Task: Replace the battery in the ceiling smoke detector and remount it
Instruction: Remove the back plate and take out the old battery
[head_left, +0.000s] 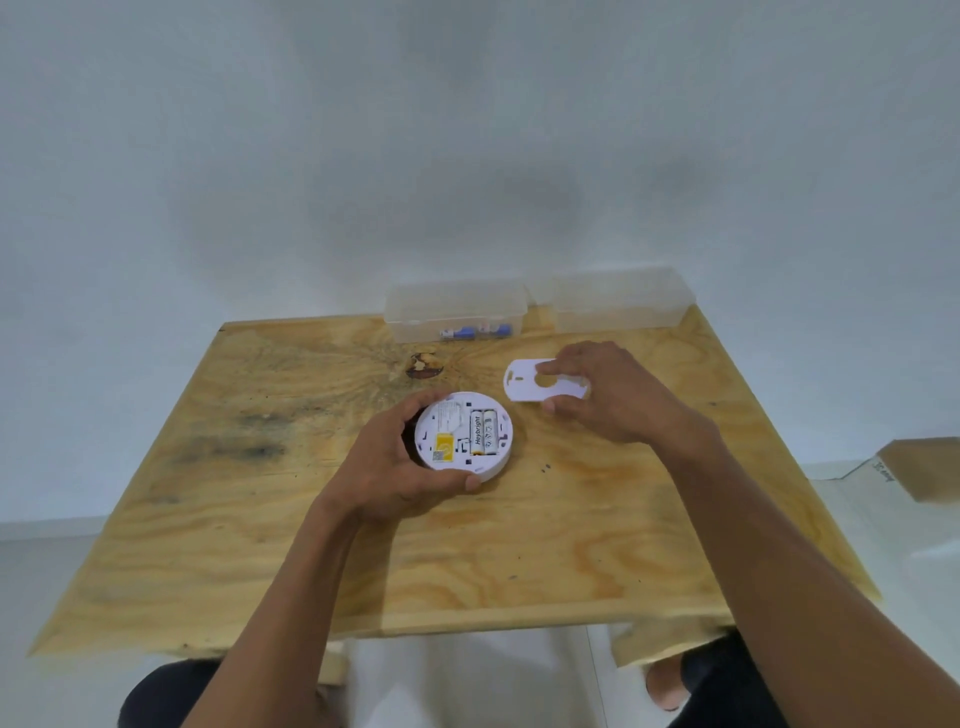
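A round white smoke detector (465, 434) lies back side up on the plywood table (260, 545), with two batteries (483, 432) showing in its open bay and a yellow label beside them. My left hand (402, 467) wraps around its left and front rim. To its right, a flat white mounting plate (524, 384) with a round hole rests on the table; my right hand (602, 397) pinches its right part between thumb and fingers.
Two clear plastic boxes stand along the table's far edge: the left box (454, 309) holds several small batteries, the right box (618, 299) looks empty. A cardboard box (922, 467) sits off the table at right. A white wall rises behind.
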